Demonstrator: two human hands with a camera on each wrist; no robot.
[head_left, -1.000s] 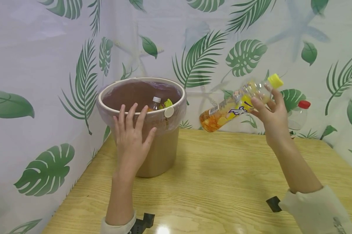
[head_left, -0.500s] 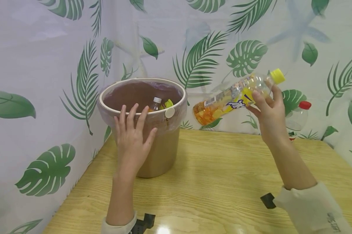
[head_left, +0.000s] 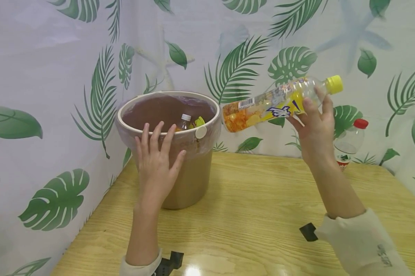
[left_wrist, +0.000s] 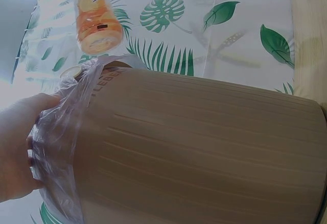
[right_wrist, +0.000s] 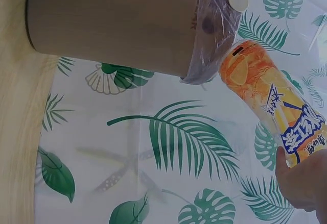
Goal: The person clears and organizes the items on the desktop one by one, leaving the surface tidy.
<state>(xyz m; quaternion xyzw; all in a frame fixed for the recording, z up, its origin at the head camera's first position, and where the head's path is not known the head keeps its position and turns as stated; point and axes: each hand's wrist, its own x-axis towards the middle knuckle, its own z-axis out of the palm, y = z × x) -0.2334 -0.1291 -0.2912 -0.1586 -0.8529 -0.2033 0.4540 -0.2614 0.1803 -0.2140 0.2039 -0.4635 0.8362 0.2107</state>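
Observation:
My right hand [head_left: 316, 128] grips a clear plastic drink bottle [head_left: 280, 103] with a yellow cap and an orange and yellow label. The bottle lies tilted in the air, its base lower and pointing left at the bin's right rim. In the right wrist view, the thumb presses on the bottle's label [right_wrist: 301, 132]. My left hand [head_left: 155, 165] rests with spread, straight fingers on the front rim of a brown trash bin [head_left: 190, 172]. A clear plastic bag [left_wrist: 61, 127] folds over that rim, with the left fingers on it. Inside the bin, a white-capped bottle [head_left: 185, 122] shows.
A clear bottle with a red cap [head_left: 352, 138] stands at the back right of the wooden table [head_left: 249, 214], partly behind the right arm. Beside the white-capped bottle lies a yellow-green item [head_left: 198, 122] in the bin. Leaf-patterned sheeting [head_left: 242, 23] closes the left and back.
My right hand has moved left with the bottle. The bottle has tipped closer to level, its base now up at the bin's rim. The left hand has stayed in place.

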